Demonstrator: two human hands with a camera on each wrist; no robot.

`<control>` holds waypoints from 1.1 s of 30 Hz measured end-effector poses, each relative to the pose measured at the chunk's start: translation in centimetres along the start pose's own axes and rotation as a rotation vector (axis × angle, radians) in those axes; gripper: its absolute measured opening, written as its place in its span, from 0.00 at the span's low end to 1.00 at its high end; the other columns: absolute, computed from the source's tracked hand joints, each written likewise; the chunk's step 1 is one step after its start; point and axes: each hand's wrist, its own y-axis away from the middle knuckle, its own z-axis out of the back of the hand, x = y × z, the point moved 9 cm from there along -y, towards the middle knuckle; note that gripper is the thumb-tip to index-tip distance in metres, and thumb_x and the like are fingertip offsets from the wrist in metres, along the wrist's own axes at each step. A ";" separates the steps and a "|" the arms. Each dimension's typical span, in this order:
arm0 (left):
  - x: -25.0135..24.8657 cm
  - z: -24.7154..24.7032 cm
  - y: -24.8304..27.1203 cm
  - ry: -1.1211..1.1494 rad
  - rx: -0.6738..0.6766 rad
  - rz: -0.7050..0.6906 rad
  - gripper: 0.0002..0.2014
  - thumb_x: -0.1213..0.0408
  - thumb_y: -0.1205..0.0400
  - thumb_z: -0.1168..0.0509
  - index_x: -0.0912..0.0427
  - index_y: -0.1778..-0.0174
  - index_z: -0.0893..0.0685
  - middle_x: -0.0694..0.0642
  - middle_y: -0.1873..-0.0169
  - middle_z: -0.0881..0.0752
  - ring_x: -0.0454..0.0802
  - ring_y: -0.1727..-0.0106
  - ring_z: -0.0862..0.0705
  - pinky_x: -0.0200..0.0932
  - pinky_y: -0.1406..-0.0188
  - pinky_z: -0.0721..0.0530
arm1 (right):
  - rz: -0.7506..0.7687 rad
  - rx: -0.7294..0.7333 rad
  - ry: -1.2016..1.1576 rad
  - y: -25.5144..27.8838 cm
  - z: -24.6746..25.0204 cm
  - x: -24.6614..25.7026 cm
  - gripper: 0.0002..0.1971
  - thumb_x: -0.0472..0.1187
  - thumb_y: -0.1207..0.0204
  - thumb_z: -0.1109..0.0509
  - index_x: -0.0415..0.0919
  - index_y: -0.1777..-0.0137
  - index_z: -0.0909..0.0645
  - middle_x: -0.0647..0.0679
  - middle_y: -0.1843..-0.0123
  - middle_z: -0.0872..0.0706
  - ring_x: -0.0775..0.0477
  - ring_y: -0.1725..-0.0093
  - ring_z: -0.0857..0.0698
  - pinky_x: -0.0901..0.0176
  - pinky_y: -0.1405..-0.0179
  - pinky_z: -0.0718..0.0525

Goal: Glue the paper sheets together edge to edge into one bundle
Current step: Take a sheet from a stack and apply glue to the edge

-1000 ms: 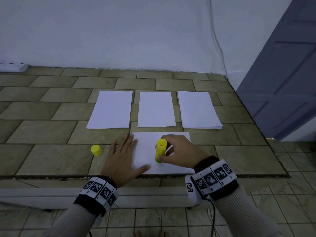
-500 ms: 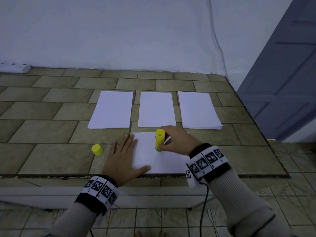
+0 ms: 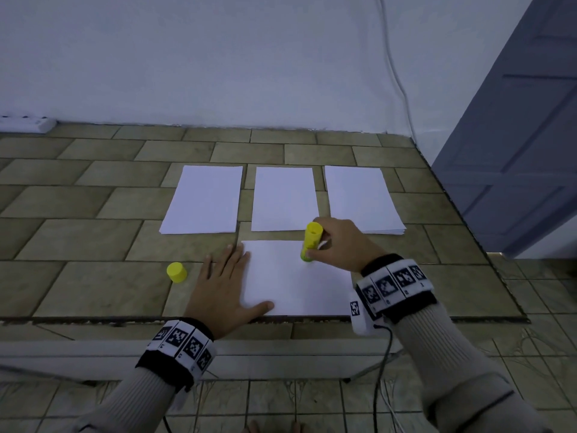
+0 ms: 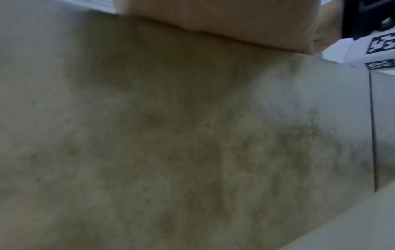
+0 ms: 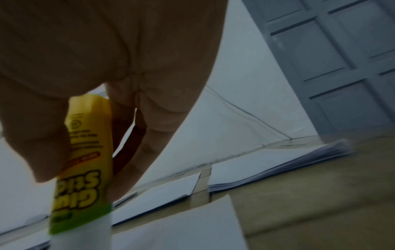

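Your right hand (image 3: 340, 245) grips the glue stick (image 3: 310, 242) upright, tip down on the near sheet (image 3: 296, 285), close to its far edge. Your left hand (image 3: 221, 282) lies flat w/ fingers straight, pressing the sheet's left side.

The left hand (image 3: 220, 289) is lying flat at lower centre of the head view, fingers straight and spread, thumb pointing right. The right hand (image 3: 338, 245) is sitting just right of centre, fingers curling tight, wrist angling toward lower right.
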 end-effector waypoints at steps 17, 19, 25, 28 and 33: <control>-0.2 0.0 0.0 -0.041 0.049 0.012 0.63 0.15 0.37 0.72 0.59 0.14 0.47 0.53 0.14 0.53 0.50 0.14 0.56 0.60 0.16 0.58 | -0.020 0.069 -0.043 6.9 1.5 -1.9 0.09 0.32 0.34 0.21 0.38 0.55 0.14 0.54 0.55 0.12 0.54 0.55 0.15 0.64 0.56 0.14; -0.1 -0.2 0.0 -0.046 0.052 0.011 0.63 0.15 0.37 0.71 0.59 0.14 0.47 0.53 0.14 0.53 0.51 0.14 0.56 0.61 0.16 0.58 | -0.019 0.050 -0.032 5.9 2.0 -2.2 0.08 0.31 0.34 0.21 0.35 0.56 0.14 0.57 0.55 0.13 0.56 0.55 0.15 0.66 0.57 0.15; -0.1 -0.1 0.0 -0.044 0.048 0.015 0.62 0.15 0.36 0.70 0.58 0.14 0.47 0.52 0.14 0.54 0.50 0.14 0.57 0.61 0.16 0.58 | -0.036 -0.020 0.045 1.9 3.6 -3.9 0.07 0.31 0.35 0.21 0.34 0.59 0.15 0.47 0.58 0.10 0.54 0.58 0.14 0.70 0.58 0.18; -0.1 -0.1 0.0 -0.047 0.065 0.017 0.63 0.15 0.37 0.72 0.57 0.14 0.50 0.52 0.14 0.56 0.49 0.14 0.60 0.60 0.16 0.60 | -0.053 -0.028 0.043 0.1 4.1 -4.6 0.05 0.30 0.35 0.22 0.35 0.62 0.15 0.46 0.58 0.10 0.50 0.58 0.12 0.59 0.53 0.13; 0.0 -0.1 -0.1 -0.039 0.065 0.020 0.63 0.15 0.37 0.72 0.57 0.14 0.50 0.51 0.14 0.57 0.49 0.14 0.61 0.59 0.16 0.60 | -0.069 -0.083 0.062 -1.0 4.7 -4.8 0.06 0.30 0.35 0.23 0.37 0.60 0.17 0.49 0.58 0.11 0.53 0.60 0.13 0.55 0.53 0.12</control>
